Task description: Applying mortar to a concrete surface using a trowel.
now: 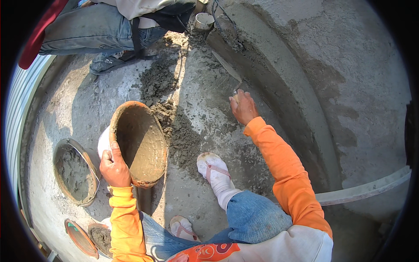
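Observation:
My left hand grips the rim of a mortar-smeared bucket. The bucket is tilted, and wet residue coats its inside. My right hand is wrapped round the handle of a trowel. The trowel's grey blade points up and left, beside the foot of the curved mortar ledge. Between the bucket and the ledge, wet mortar lies in clumps on the floor, with another heap farther off.
A second bucket with mortar in it stands at the left. Two smaller containers, one a mortar-filled bowl, sit at lower left. Another person's leg in jeans is at upper left. A pale strip lies at right; a white cup stands far off.

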`<move>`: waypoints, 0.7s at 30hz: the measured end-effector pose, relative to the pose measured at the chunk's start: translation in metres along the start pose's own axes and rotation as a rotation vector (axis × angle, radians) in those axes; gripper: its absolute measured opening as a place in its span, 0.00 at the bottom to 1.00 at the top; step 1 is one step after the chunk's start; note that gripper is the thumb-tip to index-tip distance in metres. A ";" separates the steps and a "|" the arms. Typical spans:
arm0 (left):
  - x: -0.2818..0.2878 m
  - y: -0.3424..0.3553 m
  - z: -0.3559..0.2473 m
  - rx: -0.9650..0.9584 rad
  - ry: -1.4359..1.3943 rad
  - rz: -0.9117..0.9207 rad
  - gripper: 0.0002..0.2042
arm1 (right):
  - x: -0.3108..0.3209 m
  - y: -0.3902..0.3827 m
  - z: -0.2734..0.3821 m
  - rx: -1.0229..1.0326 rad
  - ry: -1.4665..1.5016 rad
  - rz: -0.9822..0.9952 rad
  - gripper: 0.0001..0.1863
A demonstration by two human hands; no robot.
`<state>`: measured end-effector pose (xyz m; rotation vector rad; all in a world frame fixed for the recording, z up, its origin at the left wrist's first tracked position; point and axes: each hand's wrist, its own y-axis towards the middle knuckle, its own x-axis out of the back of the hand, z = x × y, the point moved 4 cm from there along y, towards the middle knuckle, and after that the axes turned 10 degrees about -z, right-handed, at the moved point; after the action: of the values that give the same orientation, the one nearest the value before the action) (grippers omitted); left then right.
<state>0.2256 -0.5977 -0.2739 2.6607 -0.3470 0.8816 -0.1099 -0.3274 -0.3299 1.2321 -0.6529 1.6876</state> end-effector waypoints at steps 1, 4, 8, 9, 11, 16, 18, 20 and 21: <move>0.000 0.000 0.001 0.003 0.000 0.001 0.18 | -0.001 -0.001 -0.001 0.011 0.034 -0.008 0.17; 0.000 0.000 0.006 0.059 0.043 0.015 0.18 | -0.015 0.018 -0.019 -0.006 0.135 -0.004 0.20; 0.002 -0.003 0.005 0.030 0.011 -0.018 0.20 | -0.006 0.015 -0.052 -0.037 0.133 -0.125 0.22; 0.005 -0.001 0.006 0.025 0.042 -0.029 0.20 | -0.008 0.002 -0.061 -0.047 0.118 -0.150 0.23; 0.004 -0.001 0.005 0.020 0.011 -0.056 0.21 | -0.014 -0.024 -0.070 -0.046 0.097 -0.168 0.25; 0.001 -0.001 0.003 0.002 -0.031 -0.058 0.24 | -0.014 -0.040 -0.048 0.025 0.116 -0.115 0.24; -0.001 -0.002 0.004 0.015 -0.020 -0.048 0.24 | -0.026 -0.016 -0.032 0.071 0.139 -0.058 0.23; -0.005 -0.005 0.004 0.027 -0.040 -0.040 0.24 | -0.036 0.013 -0.029 0.025 0.145 -0.010 0.23; -0.003 -0.005 0.004 0.046 -0.047 -0.049 0.24 | -0.041 0.028 -0.028 0.007 0.157 -0.037 0.23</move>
<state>0.2270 -0.5945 -0.2793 2.7236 -0.2746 0.8223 -0.1434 -0.3318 -0.3756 1.0967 -0.5268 1.7370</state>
